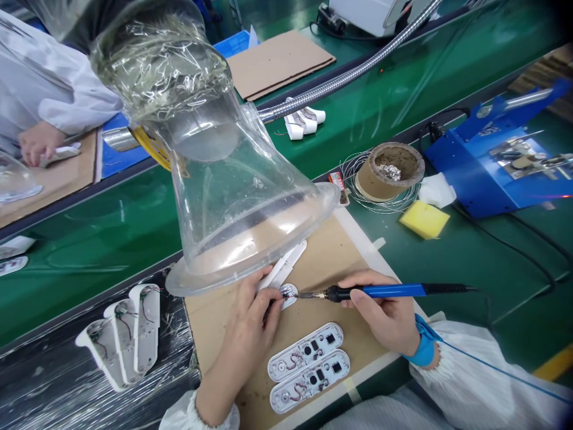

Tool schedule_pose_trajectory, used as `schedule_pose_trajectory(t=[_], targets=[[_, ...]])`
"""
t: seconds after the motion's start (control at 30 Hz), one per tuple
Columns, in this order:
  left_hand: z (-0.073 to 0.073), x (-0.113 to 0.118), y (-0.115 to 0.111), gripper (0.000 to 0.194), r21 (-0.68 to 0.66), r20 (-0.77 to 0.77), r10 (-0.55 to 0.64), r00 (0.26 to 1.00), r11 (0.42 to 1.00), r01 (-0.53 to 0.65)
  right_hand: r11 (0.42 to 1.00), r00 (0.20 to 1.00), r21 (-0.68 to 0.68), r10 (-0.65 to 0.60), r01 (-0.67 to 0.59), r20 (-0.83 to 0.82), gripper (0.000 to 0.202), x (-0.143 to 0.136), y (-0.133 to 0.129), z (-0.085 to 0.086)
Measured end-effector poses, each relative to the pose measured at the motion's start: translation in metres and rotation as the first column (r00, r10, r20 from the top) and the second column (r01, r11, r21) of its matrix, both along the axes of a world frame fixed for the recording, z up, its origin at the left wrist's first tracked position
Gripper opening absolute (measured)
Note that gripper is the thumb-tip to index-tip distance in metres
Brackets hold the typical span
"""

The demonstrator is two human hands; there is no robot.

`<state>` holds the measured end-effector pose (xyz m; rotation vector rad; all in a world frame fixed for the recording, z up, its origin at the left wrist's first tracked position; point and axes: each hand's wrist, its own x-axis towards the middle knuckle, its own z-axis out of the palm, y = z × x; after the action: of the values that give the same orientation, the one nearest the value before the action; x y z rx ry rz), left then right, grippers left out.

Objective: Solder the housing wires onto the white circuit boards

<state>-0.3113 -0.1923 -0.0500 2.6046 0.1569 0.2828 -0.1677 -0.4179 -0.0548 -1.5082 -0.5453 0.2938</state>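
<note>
Left hand: grip pinched on wired white piece, apparently steadying it | Right hand: closed around soldering iron, tip at piece | Piece over cardboard, near hood likely drawing fumes

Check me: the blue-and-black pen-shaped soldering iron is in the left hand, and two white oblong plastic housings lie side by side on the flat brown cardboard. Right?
Wrong hand: the head view shows the soldering iron in the right hand. Two housings do lie side by side on the cardboard.
</note>
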Motion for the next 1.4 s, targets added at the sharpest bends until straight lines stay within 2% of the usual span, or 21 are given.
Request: schedule_pose_trajectory(t=[0.37, 0.73, 0.93, 1.13, 1.4], targets=[[-0.003, 0.001, -0.001, 0.013, 0.002, -0.001, 0.000, 1.000, 1.000, 0.000, 1.000, 0.999, -0.016, 0.004, -0.003, 0.046, 0.018, 0.000, 0.001, 0.002], [0.000, 0.002, -0.002, 0.014, 0.012, 0.016, 0.005, 1.000, 1.000, -0.005, 1.000, 0.999, -0.005, -0.023, 0.023, 0.036, 0.017, 0.000, -0.001, 0.000], [0.001, 0.003, -0.003, 0.014, -0.052, 0.001, 0.039, 0.999, 0.998, -0.039, 0.997, 0.996, 0.012, -0.078, 0.079, -0.054, 0.010, 0.001, -0.004, -0.002], [-0.002, 0.002, -0.001, 0.015, -0.157, -0.027, 0.094, 0.995, 0.983, -0.097, 0.992, 0.988, 0.050, -0.108, 0.114, -0.112, 0.012, 0.002, -0.003, -0.004], [0.005, 0.005, 0.004, 0.025, -0.198, -0.139, 0.052, 0.989, 0.977, -0.079, 0.991, 0.986, 0.084, -0.090, 0.102, -0.144, 0.013, 0.002, -0.002, -0.010]])
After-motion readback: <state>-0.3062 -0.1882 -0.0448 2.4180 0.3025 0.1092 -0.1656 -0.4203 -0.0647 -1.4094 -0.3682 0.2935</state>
